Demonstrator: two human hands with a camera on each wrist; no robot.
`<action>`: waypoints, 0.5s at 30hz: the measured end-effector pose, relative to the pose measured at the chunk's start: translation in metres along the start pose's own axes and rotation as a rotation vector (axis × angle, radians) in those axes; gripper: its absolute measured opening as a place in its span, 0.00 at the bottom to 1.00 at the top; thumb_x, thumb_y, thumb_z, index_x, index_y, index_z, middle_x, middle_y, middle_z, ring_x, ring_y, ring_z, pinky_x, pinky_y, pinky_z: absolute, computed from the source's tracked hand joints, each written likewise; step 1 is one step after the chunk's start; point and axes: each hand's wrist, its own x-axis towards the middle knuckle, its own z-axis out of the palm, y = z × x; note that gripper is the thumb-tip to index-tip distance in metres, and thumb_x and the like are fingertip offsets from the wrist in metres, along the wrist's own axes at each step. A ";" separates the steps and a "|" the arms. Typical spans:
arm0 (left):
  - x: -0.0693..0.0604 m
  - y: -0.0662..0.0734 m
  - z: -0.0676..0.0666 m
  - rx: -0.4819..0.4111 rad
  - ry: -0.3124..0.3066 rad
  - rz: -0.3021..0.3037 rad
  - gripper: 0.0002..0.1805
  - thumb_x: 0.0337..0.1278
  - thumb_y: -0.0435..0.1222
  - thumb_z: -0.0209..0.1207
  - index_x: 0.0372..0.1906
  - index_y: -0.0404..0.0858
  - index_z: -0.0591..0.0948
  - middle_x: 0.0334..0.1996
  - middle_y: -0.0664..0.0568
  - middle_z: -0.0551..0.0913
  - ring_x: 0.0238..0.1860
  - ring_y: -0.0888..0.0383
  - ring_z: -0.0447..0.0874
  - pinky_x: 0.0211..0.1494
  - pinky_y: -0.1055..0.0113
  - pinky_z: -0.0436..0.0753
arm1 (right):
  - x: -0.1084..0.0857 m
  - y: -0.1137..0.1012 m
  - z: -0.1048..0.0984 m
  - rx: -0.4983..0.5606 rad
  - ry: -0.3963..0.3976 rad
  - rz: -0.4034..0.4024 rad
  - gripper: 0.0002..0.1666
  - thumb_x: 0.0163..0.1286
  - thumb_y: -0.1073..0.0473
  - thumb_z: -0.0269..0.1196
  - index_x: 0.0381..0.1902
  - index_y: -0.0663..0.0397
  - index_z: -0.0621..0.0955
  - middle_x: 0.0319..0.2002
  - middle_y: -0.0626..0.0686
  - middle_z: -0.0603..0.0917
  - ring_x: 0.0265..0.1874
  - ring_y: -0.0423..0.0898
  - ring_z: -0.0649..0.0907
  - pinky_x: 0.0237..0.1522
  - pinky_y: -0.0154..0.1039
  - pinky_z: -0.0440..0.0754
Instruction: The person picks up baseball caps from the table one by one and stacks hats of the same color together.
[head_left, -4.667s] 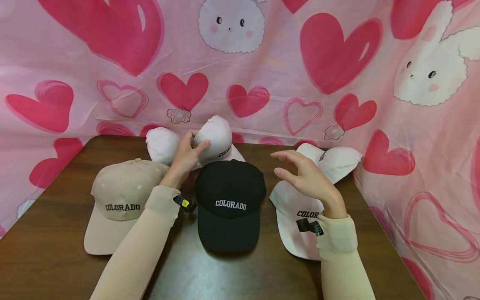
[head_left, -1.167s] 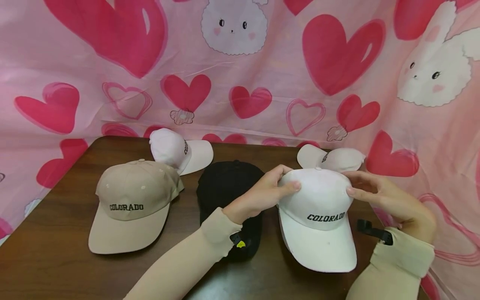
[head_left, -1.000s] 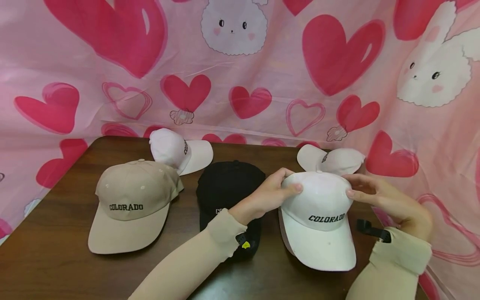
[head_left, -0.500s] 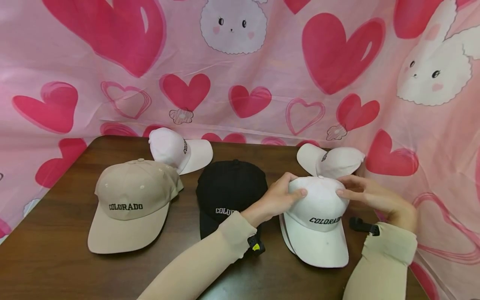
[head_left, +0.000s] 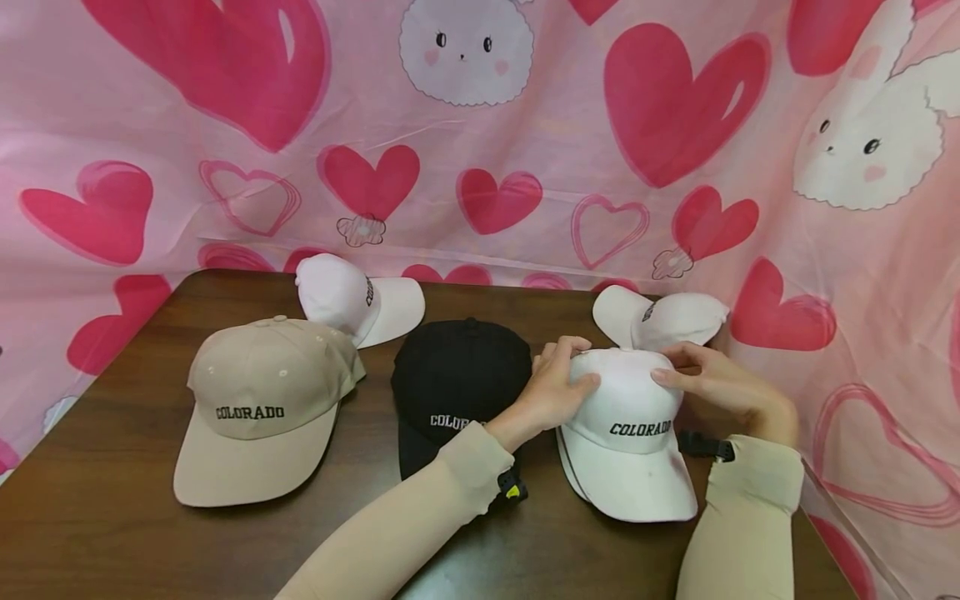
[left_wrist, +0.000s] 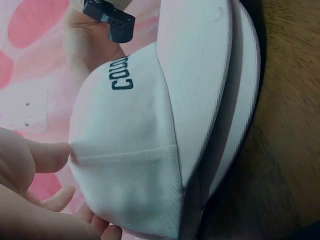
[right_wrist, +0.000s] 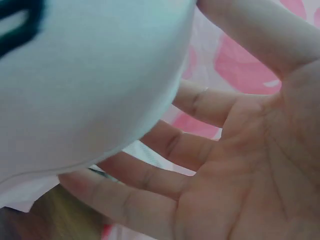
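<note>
A white baseball cap (head_left: 630,408) lettered COLORADO sits over another white cap, whose brim (head_left: 570,467) shows along the left edge. My left hand (head_left: 551,392) grips the upper cap's crown from the left, thumb in front and fingers behind. On the other side my right hand (head_left: 723,392) holds the crown between its thumb and fingers. In the left wrist view the two brims lie one over the other, the upper brim (left_wrist: 197,75) slightly apart from the lower brim (left_wrist: 240,100). The right wrist view shows the fingers (right_wrist: 165,145) passing behind the white crown (right_wrist: 95,85).
A black cap (head_left: 457,367) stands just left of the stack, partly behind my left forearm. Further left is a beige cap (head_left: 262,375). Two more white caps lie at the back, a left one (head_left: 341,292) and a right one (head_left: 675,321). A heart-printed cloth (head_left: 480,200) borders the brown table (head_left: 112,467).
My left hand has brought the white cap from the back left onto the white cap at right, where my right hand joined it. Lately the upper cap shifted slightly left, both hands on it.
</note>
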 end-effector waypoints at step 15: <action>0.000 -0.002 0.000 0.075 -0.048 0.041 0.24 0.76 0.36 0.61 0.72 0.42 0.76 0.76 0.47 0.68 0.75 0.50 0.63 0.73 0.57 0.73 | 0.013 0.006 -0.001 -0.208 0.123 -0.093 0.38 0.80 0.50 0.63 0.74 0.68 0.65 0.65 0.66 0.75 0.60 0.58 0.77 0.54 0.40 0.85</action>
